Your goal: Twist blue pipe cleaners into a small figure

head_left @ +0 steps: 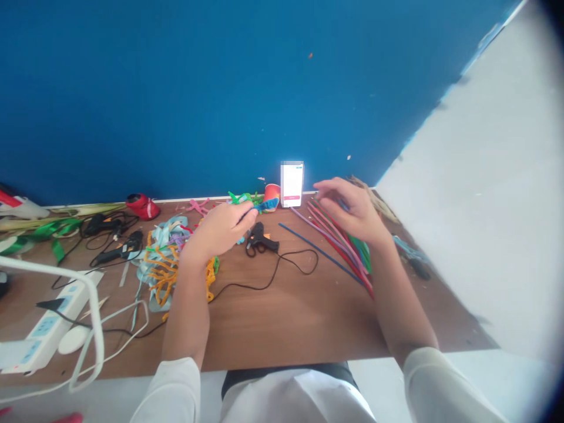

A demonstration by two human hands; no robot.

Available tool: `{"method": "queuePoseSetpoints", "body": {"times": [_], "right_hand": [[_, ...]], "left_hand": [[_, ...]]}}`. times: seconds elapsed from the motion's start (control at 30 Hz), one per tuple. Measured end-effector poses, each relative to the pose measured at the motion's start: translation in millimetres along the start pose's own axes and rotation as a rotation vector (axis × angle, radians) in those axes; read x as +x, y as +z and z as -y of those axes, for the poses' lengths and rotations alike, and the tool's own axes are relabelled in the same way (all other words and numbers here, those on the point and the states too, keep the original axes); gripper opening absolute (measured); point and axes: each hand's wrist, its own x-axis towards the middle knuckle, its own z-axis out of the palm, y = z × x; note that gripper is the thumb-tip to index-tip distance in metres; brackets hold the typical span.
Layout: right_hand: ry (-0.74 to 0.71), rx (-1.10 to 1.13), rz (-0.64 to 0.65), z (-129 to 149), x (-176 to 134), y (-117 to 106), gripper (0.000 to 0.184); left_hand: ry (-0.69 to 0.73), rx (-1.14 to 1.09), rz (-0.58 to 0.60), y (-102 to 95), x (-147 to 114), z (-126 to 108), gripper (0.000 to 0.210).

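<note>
Seen from the head view, my left hand (218,228) pinches a blue piece (268,205) between closed fingers, in front of a red cup (272,190) beside a lit phone (292,183). My right hand (356,212), fingers parted and bent, hovers over coloured stems (328,235) fanned across the brown table (273,323). A black glue gun (263,239) lies near my left hand.

I'm seeing the left hand (220,228) pinching a blue piece (268,204), while the right hand (356,210) is hovering, fingers loosely parted, over coloured stems (341,249). Between them a black glue gun (262,239) is lying; a lit phone (292,185) is standing by the far blue wall (211,88). A power strip (53,323) is lying near left.
</note>
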Motion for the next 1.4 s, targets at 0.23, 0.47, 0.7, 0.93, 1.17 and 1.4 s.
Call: {"method": "queuePoseSetpoints", "body": {"times": [0.23,0.47,0.7,0.93,1.17,1.4], "right_hand": [[-0.151,-0.088,0.162,15,1,38,0.021],[-0.109,0.016,0.238,13,2,33,0.018],[-0.215,0.026,0.204,6,0,32,0.025],[-0.233,0.047,0.163,10,1,29,0.025],[-0.183,0.139,0.218,7,0,32,0.024],[-0.073,0.062,-0.006,17,-3,43,0.013]], "left_hand": [[0.019,-0.184,0.150,28.8,9,-23,0.031],[0.042,-0.332,0.116,41.2,15,-38,0.030],[-0.092,-0.803,0.247,46.7,16,-32,0.029],[-0.071,-0.783,0.261,43.6,14,-35,0.033],[-0.018,-0.677,0.320,34.5,9,-30,0.032],[-0.085,-0.828,0.235,33.1,8,-31,0.025]]}}
